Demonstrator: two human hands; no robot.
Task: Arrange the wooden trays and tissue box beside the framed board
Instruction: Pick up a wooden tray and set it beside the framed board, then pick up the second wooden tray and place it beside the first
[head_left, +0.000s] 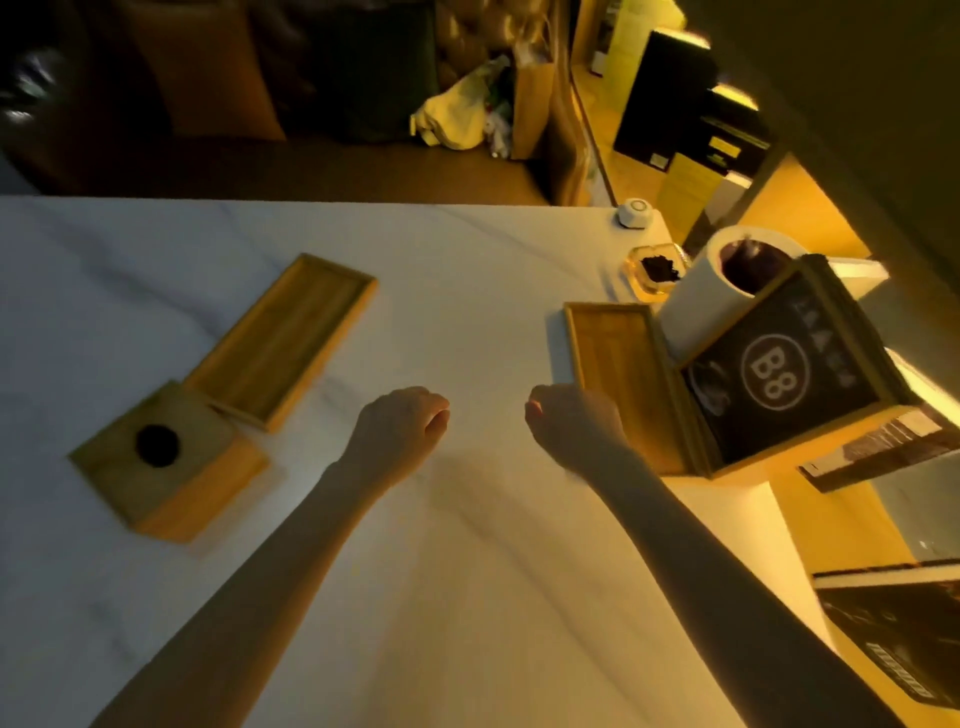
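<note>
A wooden tray (283, 340) lies at an angle on the left of the white table (467, 291). Touching its near corner is a square wooden tissue box (171, 462) with a round dark hole on top. A second wooden tray (621, 374) rests at the right, right next to the framed board (789, 374), a dark panel marked "B8" in a wooden frame. My left hand (402, 423) hovers over the table's middle, fingers curled with nothing in them. My right hand (574, 421) is also curled and holds nothing, at the near left edge of the second tray.
A white paper roll (711, 283) stands behind the framed board. A glass ashtray (657, 273) and a small white device (635, 212) sit at the far right of the table. Dark boxes (898, 639) lie at the right edge. A sofa lies beyond.
</note>
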